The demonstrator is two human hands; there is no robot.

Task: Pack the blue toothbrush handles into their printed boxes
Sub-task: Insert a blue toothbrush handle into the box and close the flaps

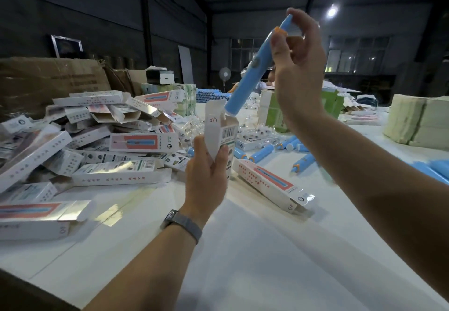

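From the head camera we see our left hand point(206, 174) gripping a box point(222, 136) upright above the middle of the table point(255, 250), fingers curled round its lower half, thumb on the near face, top flap standing open with a barcode on the right side. Our right hand point(297, 68) is up high, pinching the orange-collared top end of a blue handle point(250, 72) between thumb and fingertips, the other fingers loosely curled. The handle hangs tilted, its bottom end right at the box's open mouth, just touching or just inside the rim; we cannot tell which. A watch point(182, 223) sits on the left wrist. Toward the left edge there is a big pile of boxes point(97, 136), many with flaps open. Just right of the left hand lies one more box, the flat box point(269, 184), its open end toward us. Behind it, loose handles point(264, 153) lie scattered toward the far right part of the table, and more blue ones point(432, 170) reach the right edge. A stack of pale sheets point(418, 119) stands near the far right corner.
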